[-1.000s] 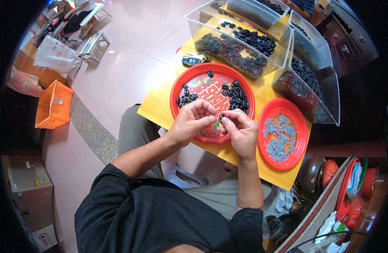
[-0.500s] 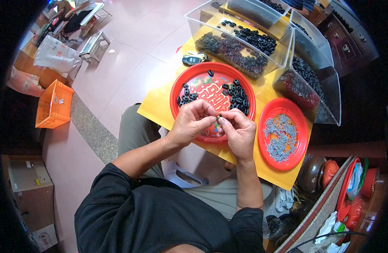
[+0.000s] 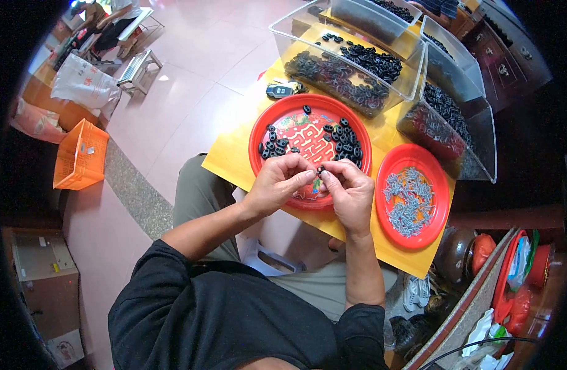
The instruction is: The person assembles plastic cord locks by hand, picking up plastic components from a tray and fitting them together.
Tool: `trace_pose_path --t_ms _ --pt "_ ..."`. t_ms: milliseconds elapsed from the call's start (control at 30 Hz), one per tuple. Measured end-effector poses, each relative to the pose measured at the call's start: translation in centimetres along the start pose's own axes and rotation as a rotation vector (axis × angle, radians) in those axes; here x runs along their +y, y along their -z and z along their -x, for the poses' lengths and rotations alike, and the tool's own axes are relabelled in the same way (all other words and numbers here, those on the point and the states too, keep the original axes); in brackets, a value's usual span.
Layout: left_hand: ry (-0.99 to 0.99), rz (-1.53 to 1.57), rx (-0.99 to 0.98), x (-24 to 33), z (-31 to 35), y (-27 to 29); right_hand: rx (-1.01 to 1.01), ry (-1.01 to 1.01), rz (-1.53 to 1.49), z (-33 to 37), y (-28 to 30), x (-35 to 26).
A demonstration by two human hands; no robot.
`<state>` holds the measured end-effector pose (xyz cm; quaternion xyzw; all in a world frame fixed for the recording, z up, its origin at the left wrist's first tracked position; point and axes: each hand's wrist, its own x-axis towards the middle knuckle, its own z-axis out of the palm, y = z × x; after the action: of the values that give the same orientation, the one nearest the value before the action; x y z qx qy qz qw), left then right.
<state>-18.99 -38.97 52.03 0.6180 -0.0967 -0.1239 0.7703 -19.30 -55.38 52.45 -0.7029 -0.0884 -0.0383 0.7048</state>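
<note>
My left hand [image 3: 281,182] and my right hand [image 3: 350,192] meet over the near edge of a large red round tray [image 3: 256,125] with a gold pattern. Between their fingertips is a small black oval piece [image 3: 320,171], pinched from both sides. Similar black oval pieces lie in the tray in two groups, one at the left [image 3: 275,145] and one at the right [image 3: 347,140]. To the right of my right hand, a smaller red plate [image 3: 445,185] holds many small grey screw-like pins [image 3: 410,202]. My fingers partly hide the held piece.
Clear plastic bins [image 3: 413,74] of black pieces stand at the back of the yellow-covered table [image 3: 225,154]. A car key fob [image 3: 279,90] lies behind the tray. An orange crate [image 3: 81,157] and a small stool [image 3: 137,71] are on the floor at left. Other people are at the far edges.
Both hands stay at almost the same place, still pinching the small black piece. Only slight finger movement and a small shift of the view show.
</note>
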Motion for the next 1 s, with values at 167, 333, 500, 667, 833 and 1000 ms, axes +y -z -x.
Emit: trace_pose_path --t_ms 167,333,500,667,833,1000 --pt "-0.034 -0.056 0.044 -0.7 -0.3 -0.1 -0.017 0.021 0.019 0.1 -0.3 -0.1" --pt "-0.085 -0.118 0.074 -0.8 -0.8 -0.2 0.024 0.099 0.054 0.2 -0.3 0.5" --pt "0.025 -0.211 -0.041 3.0 -2.8 1.5 0.105 0.067 -0.026 -0.5 0.7 -0.4" --pt "-0.244 -0.781 0.168 3.4 -3.2 6.2 0.248 0.085 -0.045 -1.0 3.6 -2.0" --pt "-0.37 -1.074 0.15 1.9 -3.0 6.5 0.243 0.108 -0.039 -0.9 3.7 -2.1" --pt "-0.403 -1.259 0.196 2.0 -3.3 6.9 0.198 0.084 -0.013 -0.5 3.8 -1.9"
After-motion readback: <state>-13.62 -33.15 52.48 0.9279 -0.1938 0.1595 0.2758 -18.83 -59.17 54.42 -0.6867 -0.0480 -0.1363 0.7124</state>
